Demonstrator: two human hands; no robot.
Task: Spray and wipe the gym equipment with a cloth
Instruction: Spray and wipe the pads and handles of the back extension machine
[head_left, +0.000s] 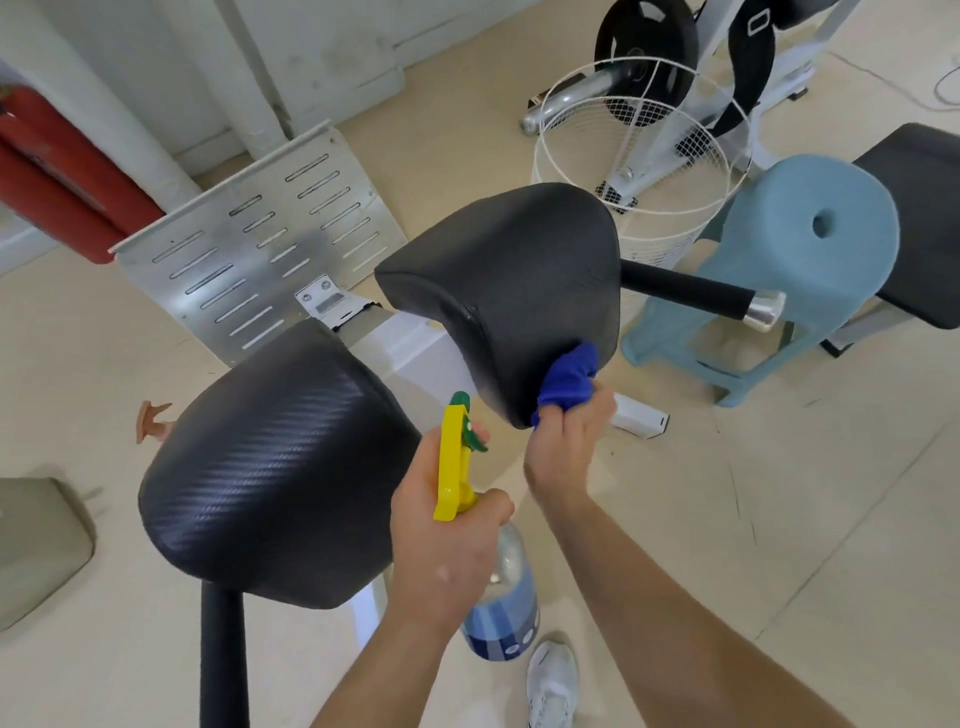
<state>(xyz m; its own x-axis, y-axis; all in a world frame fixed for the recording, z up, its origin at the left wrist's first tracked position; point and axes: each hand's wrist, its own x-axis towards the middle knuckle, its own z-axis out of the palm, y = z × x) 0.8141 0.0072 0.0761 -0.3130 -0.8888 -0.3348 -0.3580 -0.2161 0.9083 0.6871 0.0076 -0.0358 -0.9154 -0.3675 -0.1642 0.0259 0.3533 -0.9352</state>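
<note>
Two black padded cushions of a gym machine fill the middle. The near pad is at lower left, the far pad at centre. My right hand grips a bunched blue cloth and presses it against the far pad's lower near edge. My left hand holds a spray bottle by its neck, with the yellow and green trigger head pointing up and away toward the pads.
A black handle bar with a chrome cap sticks out right of the far pad. A light blue plastic stool and a white wire basket stand behind. A slotted metal plate lies at left. My white shoe is below.
</note>
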